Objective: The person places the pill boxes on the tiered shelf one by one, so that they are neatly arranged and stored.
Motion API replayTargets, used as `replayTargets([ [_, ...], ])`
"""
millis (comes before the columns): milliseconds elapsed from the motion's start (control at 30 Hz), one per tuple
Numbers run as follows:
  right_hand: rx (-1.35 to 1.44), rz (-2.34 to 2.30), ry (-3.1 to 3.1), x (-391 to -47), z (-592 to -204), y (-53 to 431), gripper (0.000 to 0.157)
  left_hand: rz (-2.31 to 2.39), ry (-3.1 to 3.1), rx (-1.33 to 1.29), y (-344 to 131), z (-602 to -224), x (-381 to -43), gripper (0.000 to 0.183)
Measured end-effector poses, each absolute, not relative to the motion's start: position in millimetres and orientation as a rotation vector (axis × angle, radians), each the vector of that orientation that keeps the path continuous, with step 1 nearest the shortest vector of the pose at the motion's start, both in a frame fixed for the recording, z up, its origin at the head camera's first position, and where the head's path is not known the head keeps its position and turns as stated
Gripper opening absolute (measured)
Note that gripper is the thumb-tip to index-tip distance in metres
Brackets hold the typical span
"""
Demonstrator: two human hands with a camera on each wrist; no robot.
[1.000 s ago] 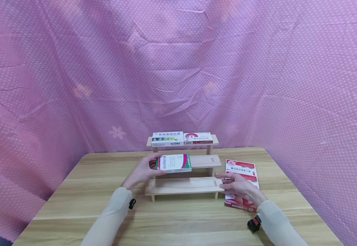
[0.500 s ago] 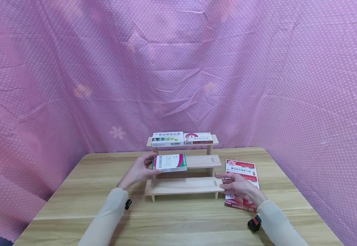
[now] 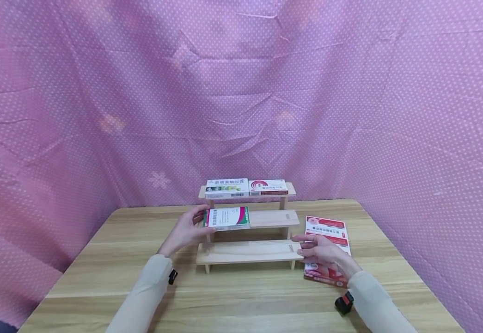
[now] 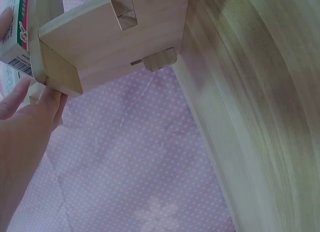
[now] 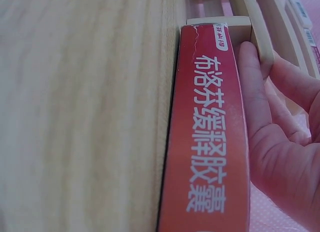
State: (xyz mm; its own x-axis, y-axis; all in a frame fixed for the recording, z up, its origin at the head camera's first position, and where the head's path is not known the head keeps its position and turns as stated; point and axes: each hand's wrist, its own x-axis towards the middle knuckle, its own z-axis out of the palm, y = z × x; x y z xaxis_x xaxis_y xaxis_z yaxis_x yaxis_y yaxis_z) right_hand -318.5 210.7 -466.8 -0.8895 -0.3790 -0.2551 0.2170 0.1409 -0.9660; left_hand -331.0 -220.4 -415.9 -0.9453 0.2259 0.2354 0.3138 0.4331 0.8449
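In the head view my left hand [image 3: 185, 231] holds a white medicine box with green and magenta ends [image 3: 226, 218] by its left end. The box lies flat along the left part of the middle tier of a three-tier wooden display stand [image 3: 272, 218]. In the left wrist view, fingers touch the box [image 4: 15, 42] and the end of the shelf board [image 4: 60, 74]. My right hand [image 3: 322, 252] grips the right end of the lowest tier, thumb and fingers on either side of the board [image 5: 257, 37]. Right beside that hand lies a red medicine box [image 5: 207, 127].
Two boxes, one white and green [image 3: 226, 187] and one white and red [image 3: 268, 186], sit on the top tier. Red and white boxes [image 3: 326, 226] lie on the wooden table [image 3: 241, 305] at the stand's right. A pink dotted cloth [image 3: 241, 101] hangs behind.
My left hand has slid the white and green box leftward along the middle tier and slightly back, onto its left end. The right hand stays at the lowest tier.
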Motion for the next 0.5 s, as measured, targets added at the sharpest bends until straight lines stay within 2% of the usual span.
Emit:
replayTargets([
  [500, -0.174, -1.789, 1.992, -316.3, -465.7, 210.9, 0.055, -1.568, -2.588, -0.483, -221.1, -416.6, -332.1, 0.084],
])
